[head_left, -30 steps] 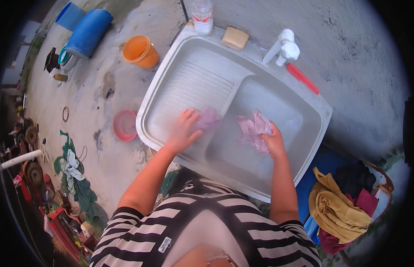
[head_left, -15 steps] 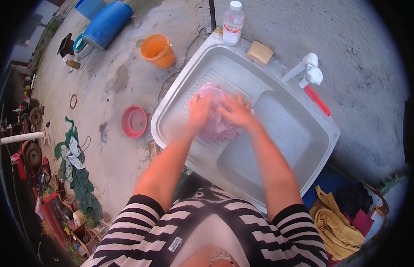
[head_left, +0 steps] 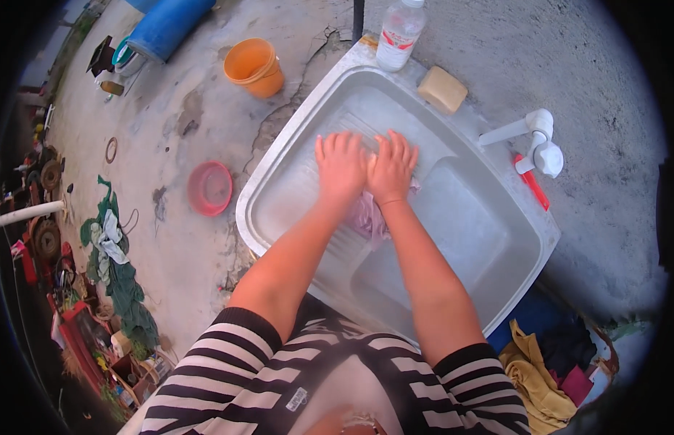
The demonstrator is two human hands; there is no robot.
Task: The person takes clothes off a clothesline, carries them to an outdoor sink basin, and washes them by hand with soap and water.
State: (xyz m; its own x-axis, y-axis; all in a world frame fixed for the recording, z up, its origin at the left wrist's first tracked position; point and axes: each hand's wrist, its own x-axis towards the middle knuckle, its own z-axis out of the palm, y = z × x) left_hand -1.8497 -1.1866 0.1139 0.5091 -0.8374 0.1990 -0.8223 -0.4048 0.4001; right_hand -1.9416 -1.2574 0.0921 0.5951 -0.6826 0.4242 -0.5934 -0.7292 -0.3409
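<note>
A sink of grey stone-like material has a ridged washboard slope on its left and a deeper basin on its right. On the ridges lies a wet-looking pink cloth, bunched up and mostly covered by my hands and wrists. My left hand presses down over it, fingers stretched toward the far side. Close beside it, my right hand rests the same way, fingers out and slightly apart, the thumbs nearly touching. Both palms are hidden from above.
A soap bar, a clear bottle, a white tap and a red-handled brush-like tool line the far rim. On the floor are an orange bucket and a pink basin. Yellow clothing lies at the lower right.
My hands, apart on either side of the cloth before, have come together over it. The cloth is more bunched and covered. The view has shifted slightly.
</note>
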